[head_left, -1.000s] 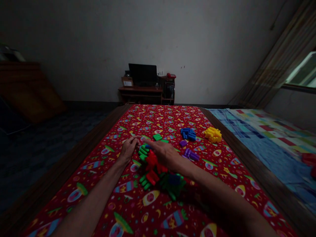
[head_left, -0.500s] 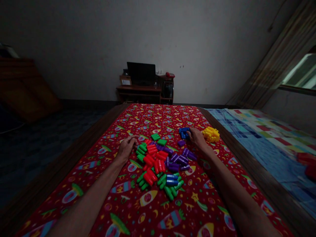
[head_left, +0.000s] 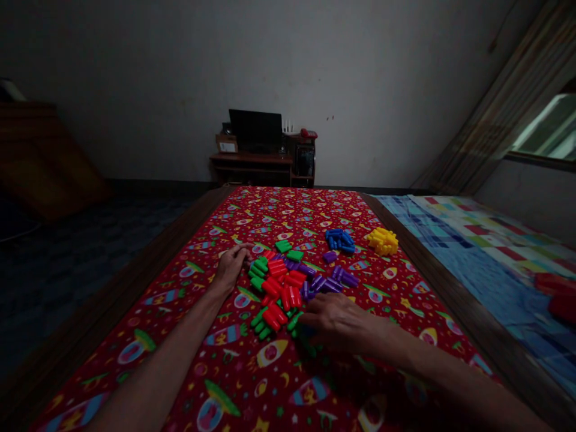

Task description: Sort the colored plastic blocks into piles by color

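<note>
On the red patterned cloth (head_left: pixel 270 354), my left hand (head_left: pixel 231 265) rests beside the left edge of a mixed pile, fingers loosely bent and apart, holding nothing that I can see. The pile has red blocks (head_left: pixel 272 288), green blocks (head_left: pixel 258 267) and purple blocks (head_left: pixel 330 285), all ribbed plastic. My right hand (head_left: pixel 330 318) reaches over the pile's near side, fingers pointing down. It covers green pieces and the spot where a blue block lay; its fingertips are in shadow, so any grip is hidden. Farther back sit a group of blue blocks (head_left: pixel 339 240) and a heap of yellow blocks (head_left: pixel 383 241).
A lone purple block (head_left: pixel 330 257) lies between the pile and the blue group. Dark wooden edges (head_left: pixel 180 231) border the cloth. Beyond the far end stands a desk (head_left: pixel 252 158) with a monitor (head_left: pixel 255 129). To the right is a bed with a checked cover (head_left: pixel 450 240).
My right hand has left the blue group at the back and come down toward me, onto the near side of the pile. My left hand has stayed in place.
</note>
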Action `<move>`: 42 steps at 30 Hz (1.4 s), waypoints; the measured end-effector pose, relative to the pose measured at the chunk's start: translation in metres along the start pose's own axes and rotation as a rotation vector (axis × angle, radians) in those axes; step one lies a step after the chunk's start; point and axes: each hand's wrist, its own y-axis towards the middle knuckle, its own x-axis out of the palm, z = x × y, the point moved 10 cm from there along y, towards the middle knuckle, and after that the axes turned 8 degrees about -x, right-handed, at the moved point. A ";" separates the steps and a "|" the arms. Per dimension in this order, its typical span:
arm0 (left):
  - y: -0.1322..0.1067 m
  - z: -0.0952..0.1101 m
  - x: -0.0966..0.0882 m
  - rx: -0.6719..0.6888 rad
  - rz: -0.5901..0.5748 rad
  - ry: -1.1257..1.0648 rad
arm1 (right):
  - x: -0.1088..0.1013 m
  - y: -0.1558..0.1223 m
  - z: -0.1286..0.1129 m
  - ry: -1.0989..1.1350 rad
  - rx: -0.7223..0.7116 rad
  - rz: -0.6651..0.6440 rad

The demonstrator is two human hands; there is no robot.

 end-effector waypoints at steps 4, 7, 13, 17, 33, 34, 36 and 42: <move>0.000 0.000 -0.001 -0.006 0.009 0.010 | -0.003 0.004 0.000 0.079 -0.065 0.045; 0.001 -0.002 -0.002 -0.025 0.011 0.014 | -0.046 0.002 0.044 0.080 0.030 0.298; 0.002 -0.003 -0.001 -0.033 0.005 0.016 | -0.100 -0.044 0.212 0.026 0.613 0.697; 0.002 -0.002 -0.001 -0.023 0.004 0.010 | -0.088 -0.058 0.274 -0.025 0.863 0.584; -0.003 0.003 0.001 -0.016 0.006 0.017 | -0.083 -0.062 0.250 -0.022 0.730 0.659; -0.003 0.003 0.001 -0.014 0.007 0.021 | -0.083 -0.064 0.247 -0.012 0.715 0.668; -0.003 0.004 0.001 -0.009 0.007 0.026 | -0.082 -0.067 0.244 0.013 0.705 0.682; -0.003 0.004 0.000 -0.018 0.007 0.014 | -0.077 -0.073 0.250 0.054 0.756 0.681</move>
